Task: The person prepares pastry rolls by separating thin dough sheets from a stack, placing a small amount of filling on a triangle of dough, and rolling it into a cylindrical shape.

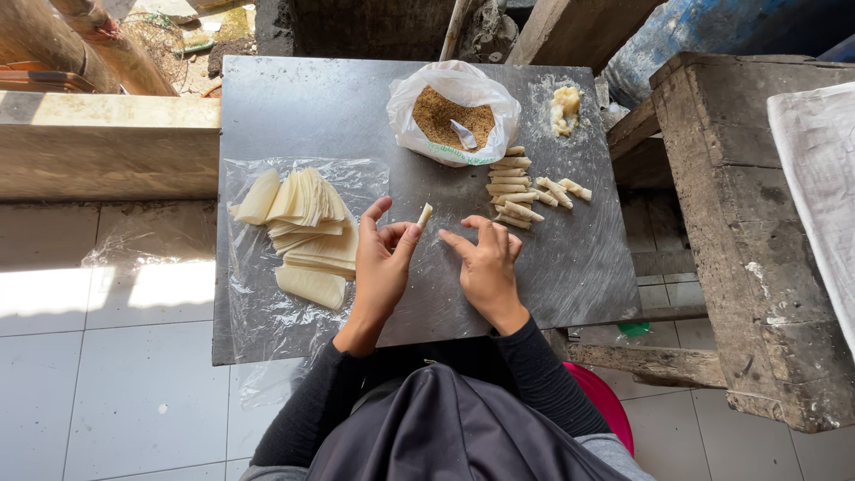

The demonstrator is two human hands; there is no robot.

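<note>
Dark sleeves lead up to both hands mid-frame: left hand (381, 263) pinches a small rolled wrapper (425, 215) at its fingertips, right hand (488, 265) rests loosely curled, holding nothing, on the metal table (294, 107). Finished rolls (521, 189) sit above, wrapper sheets (307, 227) left, crumb bag (452, 114) up top.

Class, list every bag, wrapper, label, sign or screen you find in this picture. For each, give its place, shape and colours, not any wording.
White plastic bag: far middle of the grey board, open-topped, rounded, holding brown crumbs and a small white scoop.
Clear plastic sheet: left part of the board, flat and crinkled, under the pale wrapper stack, beside the left hand.
Labels, signs, screens: none visible.
</note>
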